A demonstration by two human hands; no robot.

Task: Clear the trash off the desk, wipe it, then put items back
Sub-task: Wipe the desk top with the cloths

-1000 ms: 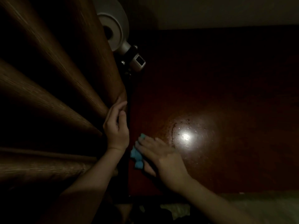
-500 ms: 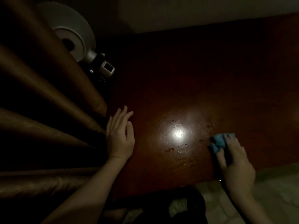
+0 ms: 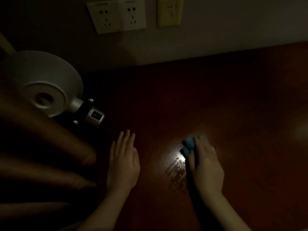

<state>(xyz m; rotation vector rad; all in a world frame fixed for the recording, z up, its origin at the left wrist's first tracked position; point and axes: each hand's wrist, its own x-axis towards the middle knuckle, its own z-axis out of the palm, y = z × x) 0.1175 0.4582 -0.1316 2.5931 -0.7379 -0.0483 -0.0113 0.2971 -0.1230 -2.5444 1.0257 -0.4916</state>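
The dark red-brown desk (image 3: 216, 100) fills the middle and right of the dim head view. My right hand (image 3: 205, 165) lies flat on a blue cloth (image 3: 188, 146) and presses it to the desk, fingers straight. The cloth sticks out at my fingertips, beside a bright wet glare patch. My left hand (image 3: 122, 164) rests flat on the desk near its left edge, fingers straight and holding nothing.
A white desk lamp (image 3: 43, 84) with a clamp joint (image 3: 93, 114) sits at the back left. Brown curtain folds (image 3: 41, 155) hang along the left. Wall sockets (image 3: 116, 15) and a yellow switch (image 3: 169, 11) are on the wall behind the desk.
My right hand slid the cloth from the desk's left edge out to the right, then back toward the glare patch. My left hand left the curtain and now lies flat on the desk.
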